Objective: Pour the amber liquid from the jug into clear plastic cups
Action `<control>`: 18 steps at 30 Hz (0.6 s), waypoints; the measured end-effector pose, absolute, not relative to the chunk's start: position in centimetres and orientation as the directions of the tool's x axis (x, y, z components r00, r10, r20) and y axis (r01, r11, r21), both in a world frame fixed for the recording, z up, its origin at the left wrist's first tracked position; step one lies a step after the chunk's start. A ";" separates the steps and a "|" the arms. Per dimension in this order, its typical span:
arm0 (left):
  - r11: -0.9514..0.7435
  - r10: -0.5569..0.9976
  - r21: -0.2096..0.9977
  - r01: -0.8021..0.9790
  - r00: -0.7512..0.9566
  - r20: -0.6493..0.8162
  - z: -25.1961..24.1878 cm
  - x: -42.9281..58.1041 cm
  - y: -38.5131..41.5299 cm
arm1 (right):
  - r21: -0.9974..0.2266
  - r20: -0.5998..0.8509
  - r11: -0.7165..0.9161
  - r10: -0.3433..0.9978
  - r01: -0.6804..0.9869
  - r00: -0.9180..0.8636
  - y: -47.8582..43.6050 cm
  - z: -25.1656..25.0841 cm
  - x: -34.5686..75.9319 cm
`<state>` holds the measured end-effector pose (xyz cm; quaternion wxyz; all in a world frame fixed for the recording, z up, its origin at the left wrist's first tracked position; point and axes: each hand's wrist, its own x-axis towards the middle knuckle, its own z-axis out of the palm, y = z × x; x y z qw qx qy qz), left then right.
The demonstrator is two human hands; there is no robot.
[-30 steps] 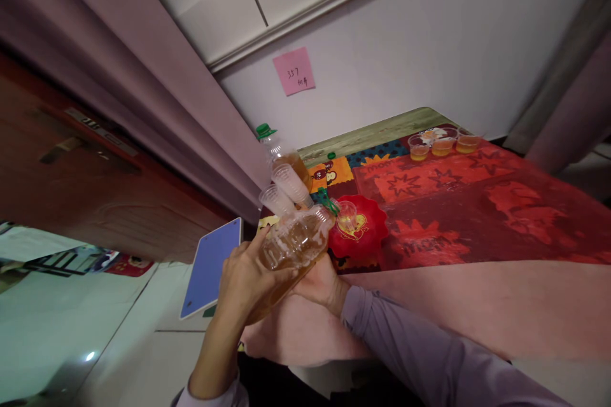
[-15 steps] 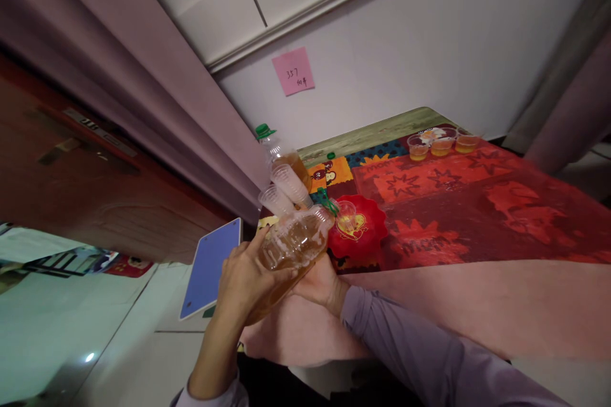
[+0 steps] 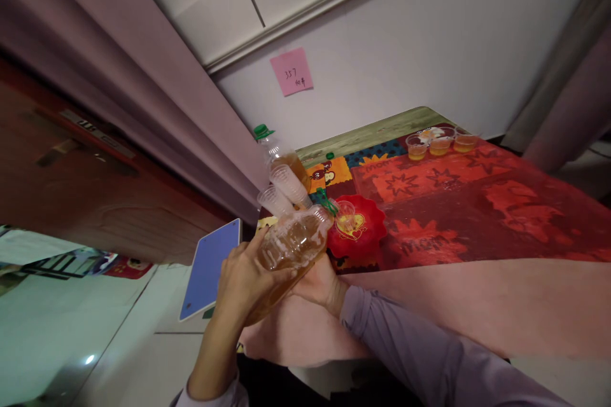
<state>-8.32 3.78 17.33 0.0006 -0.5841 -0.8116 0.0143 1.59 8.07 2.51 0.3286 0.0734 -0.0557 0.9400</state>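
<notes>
Both hands hold a large clear plastic bottle of amber liquid, tilted with its neck toward a clear plastic cup. My left hand is wrapped round its near side. Underneath, my right hand supports the bottle, its fingers partly hidden behind it. A green ring handle sits at the bottle's neck. The cup stands in a red scalloped plate and seems to have a little yellowish liquid in it, though the plate's yellow print makes this hard to tell.
Behind the held bottle are stacked clear cups and a second bottle with a green cap. A loose green cap lies nearby. Three cups of amber liquid stand at the far right of the patterned tablecloth. A blue board is at the left.
The view has shifted very slightly. Both hands and the tilted bottle keep the same pose over the plate.
</notes>
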 end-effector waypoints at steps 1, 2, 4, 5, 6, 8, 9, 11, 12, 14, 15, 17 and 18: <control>0.318 0.948 -0.026 0.948 -0.318 -0.016 17.3 -8.3 3.8 | -0.055 0.171 -0.778 0.610 -0.626 -0.774 8.1 2.5 1.6; 0.316 0.949 -0.027 0.948 -0.316 -0.014 17.4 -8.3 3.8 | -0.054 0.166 -0.778 0.611 -0.626 -0.774 8.1 2.5 1.5; 0.312 0.950 -0.027 0.950 -0.313 -0.010 17.4 -8.2 3.8 | -0.056 0.156 -0.776 0.614 -0.628 -0.774 8.1 2.4 1.5; 0.312 0.950 -0.027 0.950 -0.312 -0.010 17.5 -8.2 3.8 | -0.058 0.150 -0.775 0.616 -0.629 -0.773 8.1 2.4 1.4; 0.311 0.950 -0.026 0.950 -0.311 -0.011 17.5 -8.2 3.8 | -0.060 0.147 -0.775 0.616 -0.629 -0.774 8.1 2.4 1.4; 0.312 0.950 -0.025 0.950 -0.312 -0.015 17.6 -8.2 3.8 | -0.061 0.151 -0.775 0.616 -0.629 -0.773 8.1 2.3 1.4; 0.313 0.950 -0.025 0.950 -0.313 -0.015 17.6 -8.2 3.8 | -0.060 0.159 -0.774 0.616 -0.630 -0.772 8.1 2.2 1.4; 0.314 0.949 -0.025 0.949 -0.314 -0.012 17.5 -8.3 3.8 | -0.058 0.175 -0.776 0.612 -0.629 -0.771 8.1 2.1 1.3; 0.315 0.949 -0.026 0.949 -0.315 -0.010 17.4 -8.4 3.8 | -0.059 0.177 -0.775 0.612 -0.629 -0.770 8.1 2.1 1.3; 0.313 0.950 -0.026 0.950 -0.313 -0.004 17.3 -8.5 3.8 | -0.070 0.169 -0.776 0.610 -0.627 -0.774 8.1 2.2 1.4; 0.309 0.951 -0.026 0.951 -0.310 -0.002 17.3 -8.5 3.8 | -0.076 0.161 -0.776 0.610 -0.626 -0.776 8.1 2.3 1.5; 0.308 0.951 -0.028 0.951 -0.308 0.000 17.2 -8.5 3.8 | -0.082 0.146 -0.773 0.615 -0.629 -0.775 8.0 2.6 1.6; 0.310 0.951 -0.030 0.950 -0.310 0.001 17.3 -8.5 3.8 | -0.081 0.139 -0.772 0.618 -0.631 -0.774 8.0 2.7 1.6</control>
